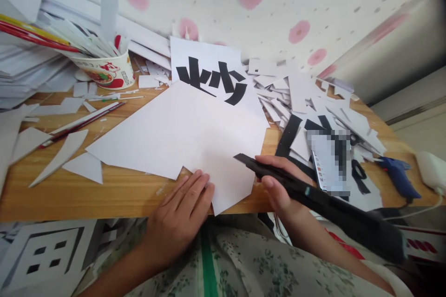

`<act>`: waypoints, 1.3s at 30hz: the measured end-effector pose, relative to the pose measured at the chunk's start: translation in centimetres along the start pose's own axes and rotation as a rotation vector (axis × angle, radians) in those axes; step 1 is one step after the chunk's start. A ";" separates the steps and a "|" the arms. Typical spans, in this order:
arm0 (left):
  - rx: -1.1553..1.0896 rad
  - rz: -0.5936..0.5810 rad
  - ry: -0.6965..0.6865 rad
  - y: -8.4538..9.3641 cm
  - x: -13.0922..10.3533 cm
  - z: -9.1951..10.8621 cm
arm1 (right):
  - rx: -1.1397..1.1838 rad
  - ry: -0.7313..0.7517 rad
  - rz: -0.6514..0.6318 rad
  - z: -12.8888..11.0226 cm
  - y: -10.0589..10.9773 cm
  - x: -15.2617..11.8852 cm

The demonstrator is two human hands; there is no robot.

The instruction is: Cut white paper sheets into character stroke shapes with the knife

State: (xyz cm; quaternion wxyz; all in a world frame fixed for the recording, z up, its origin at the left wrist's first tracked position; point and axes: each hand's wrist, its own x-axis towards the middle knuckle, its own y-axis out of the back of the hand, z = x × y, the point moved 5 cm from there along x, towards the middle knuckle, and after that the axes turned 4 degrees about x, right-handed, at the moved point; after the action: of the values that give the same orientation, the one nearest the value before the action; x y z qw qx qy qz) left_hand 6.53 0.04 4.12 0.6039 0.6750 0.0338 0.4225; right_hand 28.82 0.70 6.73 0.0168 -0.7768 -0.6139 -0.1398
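Note:
A large white board with angled edges (167, 125) lies on the wooden table in front of me. My left hand (184, 204) rests flat at its near edge, fingers stretched out and the tips on the board beside a notch. In my right hand (282, 185) is a black utility knife (313, 199), gripped near its front end. Its blade points left and sits over the right part of the board; whether it touches the surface I cannot tell. Behind the board stands a white sheet (209, 51) with black character strokes, its lower part covered.
A paper cup (111, 72) full of pens and tools is at the left, near a red pencil (87, 123) and white scraps. Piled offcuts (278, 88), a phone (327, 162) and a blue glue gun (399, 176) lie on the right. A patterned wall closes the back.

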 end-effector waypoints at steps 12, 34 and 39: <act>-0.112 -0.014 0.043 0.1 0.1 -0.4 | -0.233 0.305 -0.178 -1.9 -3.9 0.7; 0.145 0.025 -0.057 0.4 0.6 0.4 | -0.292 0.387 -0.262 -2.4 -4.3 1.0; 0.128 0.032 -0.049 0.5 0.7 0.4 | -0.313 0.428 -0.293 -2.1 -4.2 0.8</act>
State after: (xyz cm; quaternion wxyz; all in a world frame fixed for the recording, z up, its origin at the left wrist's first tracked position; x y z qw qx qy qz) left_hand 7.01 0.03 4.93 0.5532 0.7229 0.0349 0.4125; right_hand 24.50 2.07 8.34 0.0053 -0.6261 -0.6728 -0.3941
